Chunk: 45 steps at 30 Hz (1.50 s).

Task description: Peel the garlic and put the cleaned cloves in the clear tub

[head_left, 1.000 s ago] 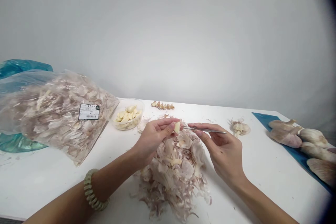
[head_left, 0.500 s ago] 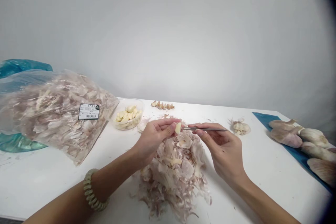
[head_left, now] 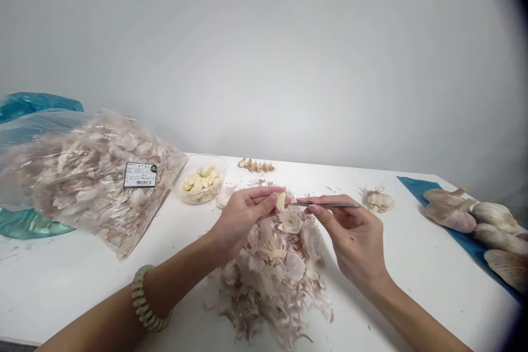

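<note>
Left grip (head_left: 241, 219) on clove (head_left: 280, 203), tub (head_left: 221, 164) of peeled cloves (head_left: 203, 181)

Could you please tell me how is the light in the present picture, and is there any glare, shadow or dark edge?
Head view: wall brightest around its middle, grayer toward the corners; head view: small glints on the plastic bag of peels; head view: soft shadow on the table right of the peel pile; head view: black, curved darkening along the right edge.
</note>
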Each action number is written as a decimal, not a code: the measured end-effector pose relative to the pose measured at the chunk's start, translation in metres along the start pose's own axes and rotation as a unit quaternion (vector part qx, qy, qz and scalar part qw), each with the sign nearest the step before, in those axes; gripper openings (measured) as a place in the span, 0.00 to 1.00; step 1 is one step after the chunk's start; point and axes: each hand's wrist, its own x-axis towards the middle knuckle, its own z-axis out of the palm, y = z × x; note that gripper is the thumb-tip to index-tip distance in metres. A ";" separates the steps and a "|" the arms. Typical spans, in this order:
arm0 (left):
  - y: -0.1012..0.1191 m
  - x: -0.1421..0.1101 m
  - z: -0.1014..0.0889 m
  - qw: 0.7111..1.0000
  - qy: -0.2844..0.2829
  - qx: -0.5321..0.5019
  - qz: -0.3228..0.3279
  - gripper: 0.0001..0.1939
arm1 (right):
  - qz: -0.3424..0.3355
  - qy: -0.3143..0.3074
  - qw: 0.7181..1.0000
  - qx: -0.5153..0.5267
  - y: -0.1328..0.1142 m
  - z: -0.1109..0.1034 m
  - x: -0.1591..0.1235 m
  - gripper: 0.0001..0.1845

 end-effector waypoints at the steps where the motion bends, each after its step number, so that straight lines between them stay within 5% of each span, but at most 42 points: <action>1: 0.000 0.000 0.000 1.000 0.000 -0.003 0.000 0.15 | -0.002 -0.002 1.000 -0.002 0.000 0.000 0.000 0.03; 45: 0.001 0.000 0.001 0.999 -0.009 -0.036 0.002 0.14 | -0.095 -0.045 0.994 -0.028 0.002 0.000 -0.002 0.12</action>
